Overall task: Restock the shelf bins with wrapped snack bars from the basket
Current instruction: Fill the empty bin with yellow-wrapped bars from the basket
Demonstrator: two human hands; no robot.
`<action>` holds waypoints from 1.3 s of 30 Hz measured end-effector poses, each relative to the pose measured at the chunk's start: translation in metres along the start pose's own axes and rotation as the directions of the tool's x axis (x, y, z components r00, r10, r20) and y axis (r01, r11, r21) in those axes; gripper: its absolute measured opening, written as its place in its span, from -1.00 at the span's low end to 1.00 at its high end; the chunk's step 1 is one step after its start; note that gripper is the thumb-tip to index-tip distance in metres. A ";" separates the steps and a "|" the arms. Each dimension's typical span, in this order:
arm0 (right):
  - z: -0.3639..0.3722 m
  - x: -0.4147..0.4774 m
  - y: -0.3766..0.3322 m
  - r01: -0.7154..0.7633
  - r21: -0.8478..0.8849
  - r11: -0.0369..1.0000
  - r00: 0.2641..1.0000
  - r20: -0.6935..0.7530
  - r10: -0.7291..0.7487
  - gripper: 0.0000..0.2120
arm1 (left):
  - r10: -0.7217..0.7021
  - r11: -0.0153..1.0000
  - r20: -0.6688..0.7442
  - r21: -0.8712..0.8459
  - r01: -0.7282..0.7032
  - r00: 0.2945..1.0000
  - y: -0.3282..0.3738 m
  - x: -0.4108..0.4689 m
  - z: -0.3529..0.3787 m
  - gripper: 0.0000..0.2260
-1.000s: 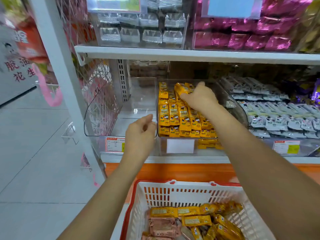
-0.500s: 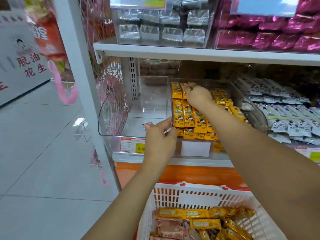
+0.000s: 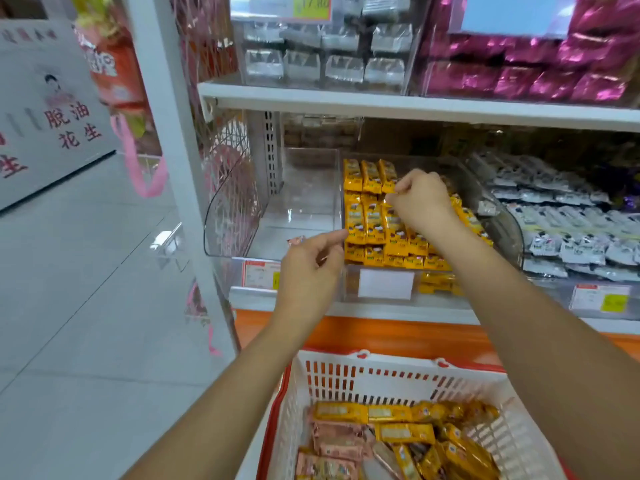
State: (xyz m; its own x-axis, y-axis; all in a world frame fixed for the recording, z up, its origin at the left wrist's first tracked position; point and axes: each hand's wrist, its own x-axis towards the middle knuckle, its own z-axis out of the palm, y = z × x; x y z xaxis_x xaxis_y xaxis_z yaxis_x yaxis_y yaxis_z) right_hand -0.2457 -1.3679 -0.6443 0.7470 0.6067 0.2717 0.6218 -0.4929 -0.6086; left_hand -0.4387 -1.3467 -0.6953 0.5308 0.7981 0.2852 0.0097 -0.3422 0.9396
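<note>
- Yellow bars (image 3: 374, 223) lie in rows in the clear middle bin (image 3: 498, 209) on the lower shelf.
- Right hand (image 3: 420, 199) sits over those rows, fingers curled, thumb and fingertips pinching one wrapper's edge.
- Left hand (image 3: 308, 271) is at the bins' front, fingers loosely curled, forefinger near the divider.
- A pink bar (image 3: 296, 240) shows just past its knuckles, at the front of the left bin (image 3: 228, 216); I cannot tell whether the hand holds it.
- Below, the white basket (image 3: 381, 375) holds mixed yellow and pink bars.
</note>
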 end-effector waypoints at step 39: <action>0.235 -0.315 0.176 0.059 -0.356 0.933 0.046 0.934 0.354 -0.37 | -0.679 0.448 0.477 0.872 -0.200 0.559 -0.107 -0.121 -0.050 -0.75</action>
State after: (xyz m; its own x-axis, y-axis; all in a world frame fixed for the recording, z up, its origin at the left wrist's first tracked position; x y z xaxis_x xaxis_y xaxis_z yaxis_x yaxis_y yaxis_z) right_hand -0.4270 -1.4997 -1.0126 0.0341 0.4360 -0.8993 0.7078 -0.6458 -0.2863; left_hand -0.5465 -1.3813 -0.8207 0.6938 0.4417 -0.5689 0.6371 -0.7448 0.1986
